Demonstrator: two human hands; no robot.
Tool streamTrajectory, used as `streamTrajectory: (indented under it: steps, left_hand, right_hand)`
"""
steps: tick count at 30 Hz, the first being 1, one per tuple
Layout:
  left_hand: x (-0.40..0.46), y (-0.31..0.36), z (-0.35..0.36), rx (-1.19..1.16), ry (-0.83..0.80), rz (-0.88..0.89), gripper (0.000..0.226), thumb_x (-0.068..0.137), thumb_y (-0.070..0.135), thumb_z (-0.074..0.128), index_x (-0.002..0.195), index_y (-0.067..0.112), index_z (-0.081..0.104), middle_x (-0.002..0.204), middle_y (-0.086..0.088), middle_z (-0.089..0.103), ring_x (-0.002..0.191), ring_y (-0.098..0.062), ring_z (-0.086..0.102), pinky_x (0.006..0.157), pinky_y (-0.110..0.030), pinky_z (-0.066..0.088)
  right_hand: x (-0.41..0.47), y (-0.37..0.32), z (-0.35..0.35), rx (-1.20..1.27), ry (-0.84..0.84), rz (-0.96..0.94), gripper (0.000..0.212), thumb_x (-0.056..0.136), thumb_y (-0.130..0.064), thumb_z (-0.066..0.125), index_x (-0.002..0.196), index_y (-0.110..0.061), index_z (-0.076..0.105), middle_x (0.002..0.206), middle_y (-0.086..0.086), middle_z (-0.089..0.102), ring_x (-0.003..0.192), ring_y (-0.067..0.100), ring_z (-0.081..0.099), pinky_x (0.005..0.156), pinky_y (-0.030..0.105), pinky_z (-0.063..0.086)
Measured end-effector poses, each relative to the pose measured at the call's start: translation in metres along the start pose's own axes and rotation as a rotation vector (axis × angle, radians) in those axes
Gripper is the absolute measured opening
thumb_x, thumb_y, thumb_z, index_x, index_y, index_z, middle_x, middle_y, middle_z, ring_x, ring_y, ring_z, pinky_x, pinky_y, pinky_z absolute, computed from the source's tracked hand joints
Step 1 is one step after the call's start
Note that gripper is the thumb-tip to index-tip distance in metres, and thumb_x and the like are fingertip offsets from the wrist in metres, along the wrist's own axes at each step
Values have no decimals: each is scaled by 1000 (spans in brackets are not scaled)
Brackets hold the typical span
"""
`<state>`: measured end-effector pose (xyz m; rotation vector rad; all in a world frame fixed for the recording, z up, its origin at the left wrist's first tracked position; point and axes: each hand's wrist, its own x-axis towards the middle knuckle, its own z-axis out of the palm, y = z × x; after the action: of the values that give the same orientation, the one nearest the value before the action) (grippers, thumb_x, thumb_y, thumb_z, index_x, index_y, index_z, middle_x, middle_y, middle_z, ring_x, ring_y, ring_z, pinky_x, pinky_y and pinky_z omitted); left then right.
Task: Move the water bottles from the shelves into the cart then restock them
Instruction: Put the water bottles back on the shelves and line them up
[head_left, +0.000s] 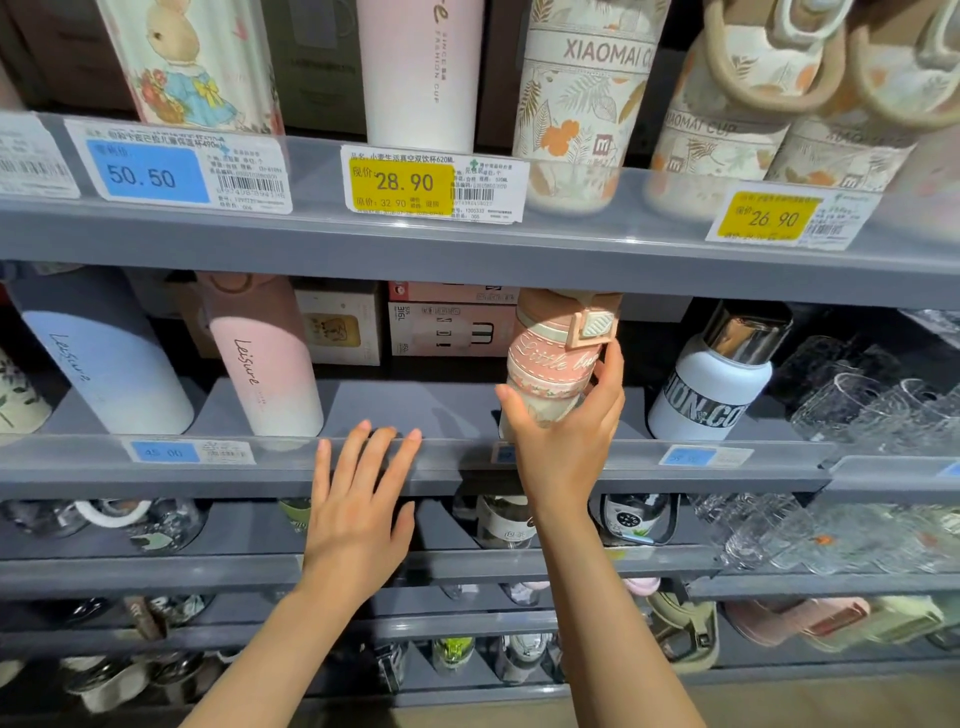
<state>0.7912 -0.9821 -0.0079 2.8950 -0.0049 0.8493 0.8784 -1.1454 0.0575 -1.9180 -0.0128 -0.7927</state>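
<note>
Right hand (563, 447) grips pink bottle (556, 364) on the middle shelf (415, 405), fingers wrapped round its base; left hand (358, 514) flat, holding nothing, touching the shelf edge. Likely mid pick or restock — can't tell which. Next move needs clearance under the upper shelf.

Grey metal shelving (467, 249) filled the whole view, tier above tier, each board fronted by a clear plastic strip. Price labels sat in those strips: a blue one reading 50.50 (150, 174) at upper left, a yellow one reading 28.90 (402, 184) beside it, and another yellow one reading 26.90 (769, 218) to the right. Small cardboard boxes (449, 325) stood at the back of the middle tier. Clear glassware (878, 395) crowded the right-hand side. A strip of pale floor (779, 701) showed at the bottom right.
</note>
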Motion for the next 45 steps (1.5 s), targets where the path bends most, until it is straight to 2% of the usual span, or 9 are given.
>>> streamTrajectory:
  steps: [5,10,12,16,19,25,32,40,45]
  left_hand:
    - [-2,-6,1,53,-24,12,87,70,19,77,145,19,32,138,-8,43,134,-32,31,115,-48,8]
    - [-1,13,2,21,33,53,62,86,33,39,147,19,30,150,-13,36,140,-31,25,118,-50,5]
    - [7,30,6,19,68,102,61,87,32,39,146,18,31,151,-12,34,140,-29,27,117,-52,6]
    - [18,58,19,25,51,-20,67,85,38,37,147,15,27,149,-14,35,139,-31,28,116,-55,4]
    - [18,66,25,62,22,-24,66,84,38,37,146,17,30,141,-17,45,135,-36,32,115,-56,6]
    - [17,61,24,138,-15,8,66,83,40,38,145,17,34,141,-18,43,134,-39,32,115,-55,5]
    - [16,54,27,169,-7,64,67,82,39,41,145,16,33,140,-19,45,133,-40,35,113,-58,11]
    - [16,53,30,150,39,69,65,81,37,42,142,16,36,137,-18,46,132,-40,35,112,-58,11]
    - [17,53,35,132,66,70,63,81,35,43,141,15,38,136,-19,47,132,-40,34,113,-57,9]
  right_hand:
    - [-4,4,-13,-32,-55,-24,103,68,-44,81,148,-27,18,146,7,38,132,24,39,101,53,41]
    - [5,20,-51,-152,-59,-140,90,75,-48,74,146,-17,29,142,11,43,131,26,40,103,48,42]
    - [11,33,-71,-184,-34,-142,85,77,-53,69,144,-15,32,138,11,46,128,27,43,101,49,44]
    - [29,65,-109,-207,38,-70,83,78,-57,63,142,-15,33,135,10,44,122,30,46,93,52,46]
    - [44,81,-123,-217,36,-22,86,76,-49,72,144,-17,31,138,9,41,126,28,42,96,49,45]
    - [74,87,-113,-212,27,-19,93,74,-37,79,148,-16,26,146,9,37,134,24,34,107,46,36]
    - [97,89,-92,-146,54,105,102,72,-34,81,151,-20,18,148,7,37,134,27,36,99,42,39]
    - [96,90,-86,-368,112,121,111,63,-52,82,150,-16,22,133,16,43,118,36,44,92,51,39]
    - [97,103,-108,-61,-9,146,108,71,-34,82,152,-26,11,147,6,34,132,23,38,99,36,38]
